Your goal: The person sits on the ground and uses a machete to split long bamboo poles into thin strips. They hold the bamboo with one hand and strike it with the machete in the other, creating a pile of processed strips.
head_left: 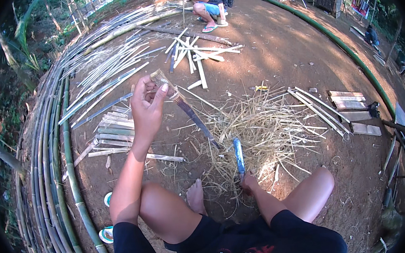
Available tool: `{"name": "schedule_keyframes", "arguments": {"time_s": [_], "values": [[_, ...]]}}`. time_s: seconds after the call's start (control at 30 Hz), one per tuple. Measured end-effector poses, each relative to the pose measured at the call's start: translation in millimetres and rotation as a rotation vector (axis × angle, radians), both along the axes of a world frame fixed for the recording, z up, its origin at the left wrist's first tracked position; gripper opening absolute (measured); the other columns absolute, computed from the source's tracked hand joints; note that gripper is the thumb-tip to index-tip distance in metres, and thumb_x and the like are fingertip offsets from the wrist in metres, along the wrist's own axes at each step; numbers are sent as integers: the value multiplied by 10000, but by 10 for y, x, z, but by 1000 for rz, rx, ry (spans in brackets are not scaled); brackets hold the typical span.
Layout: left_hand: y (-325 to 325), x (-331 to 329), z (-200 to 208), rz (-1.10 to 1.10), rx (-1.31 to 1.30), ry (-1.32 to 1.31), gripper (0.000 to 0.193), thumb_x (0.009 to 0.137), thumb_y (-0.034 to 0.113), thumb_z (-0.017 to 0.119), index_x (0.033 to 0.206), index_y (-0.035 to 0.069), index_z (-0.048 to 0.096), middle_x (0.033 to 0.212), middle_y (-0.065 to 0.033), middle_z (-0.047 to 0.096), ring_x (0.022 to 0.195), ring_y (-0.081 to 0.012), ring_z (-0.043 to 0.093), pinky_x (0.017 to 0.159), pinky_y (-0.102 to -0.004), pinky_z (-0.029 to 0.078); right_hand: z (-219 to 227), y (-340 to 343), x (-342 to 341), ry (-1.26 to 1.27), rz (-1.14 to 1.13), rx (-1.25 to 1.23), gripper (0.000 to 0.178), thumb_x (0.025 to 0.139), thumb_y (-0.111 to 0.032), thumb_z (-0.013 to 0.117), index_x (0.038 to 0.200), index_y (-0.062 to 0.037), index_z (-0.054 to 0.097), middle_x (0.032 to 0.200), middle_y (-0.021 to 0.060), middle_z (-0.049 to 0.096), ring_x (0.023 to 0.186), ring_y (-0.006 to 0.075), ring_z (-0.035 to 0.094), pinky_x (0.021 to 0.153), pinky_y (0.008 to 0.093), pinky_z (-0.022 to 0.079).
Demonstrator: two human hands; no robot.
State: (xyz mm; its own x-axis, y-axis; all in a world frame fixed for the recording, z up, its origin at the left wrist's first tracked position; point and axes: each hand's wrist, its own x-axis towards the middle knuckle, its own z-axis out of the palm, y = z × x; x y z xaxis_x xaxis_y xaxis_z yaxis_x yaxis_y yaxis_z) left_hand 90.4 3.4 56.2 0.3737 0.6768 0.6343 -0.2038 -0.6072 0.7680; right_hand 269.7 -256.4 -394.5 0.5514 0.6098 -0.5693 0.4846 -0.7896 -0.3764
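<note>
My left hand is raised left of the middle, its fingers closed round the top end of a bamboo piece. The piece is frayed and pale at the top, dark brown lower down, and slants down to the right. Low in front of me, my right hand grips the handle of a machete, whose blade points away from me. The lower tip of the bamboo comes near the blade in the picture; whether they touch I cannot tell. Beneath both lies a heap of thin bamboo shavings.
Split bamboo slats lie to the left, with long bamboo poles beyond. More strips are scattered ahead. Flat boards and a yellow-handled tool lie to the right. A person squats at the far side.
</note>
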Motion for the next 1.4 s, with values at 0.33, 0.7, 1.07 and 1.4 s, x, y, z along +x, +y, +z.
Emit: {"name": "schedule_keyframes", "arguments": {"time_s": [0.33,0.7,1.07,1.4], "values": [[-219,12,187,-91,49,-59,220,929,85,591,1087,-20,481,878,-44,579,829,-83,567,742,-236,455,502,164,-111,274,-508,471,371,855,-330,577,904,35,531,677,143,562,579,240,580,539,375,489],[-167,7,24,-230,66,149,253,899,42,605,1124,-13,503,889,-49,585,845,-105,590,749,-245,482,2338,62,-835,420,-491,1101,249,868,-200,639,1025,-48,520,607,-4,494,401,72,443,359,252,354],[-423,-304,212,-221,57,354,236,856,40,670,1055,-25,562,888,-56,613,812,-99,597,734,-226,486,3158,105,-1094,526,-254,1102,228,811,-190,663,912,-29,536,665,73,544,599,117,498,553,321,428],[-673,-384,182,-199,148,416,250,836,-7,670,1049,-57,549,870,-63,578,790,-105,581,721,-251,512,3484,105,-1131,455,-131,1114,238,849,-163,687,948,-8,536,719,-5,500,694,72,454,622,276,419]]}}
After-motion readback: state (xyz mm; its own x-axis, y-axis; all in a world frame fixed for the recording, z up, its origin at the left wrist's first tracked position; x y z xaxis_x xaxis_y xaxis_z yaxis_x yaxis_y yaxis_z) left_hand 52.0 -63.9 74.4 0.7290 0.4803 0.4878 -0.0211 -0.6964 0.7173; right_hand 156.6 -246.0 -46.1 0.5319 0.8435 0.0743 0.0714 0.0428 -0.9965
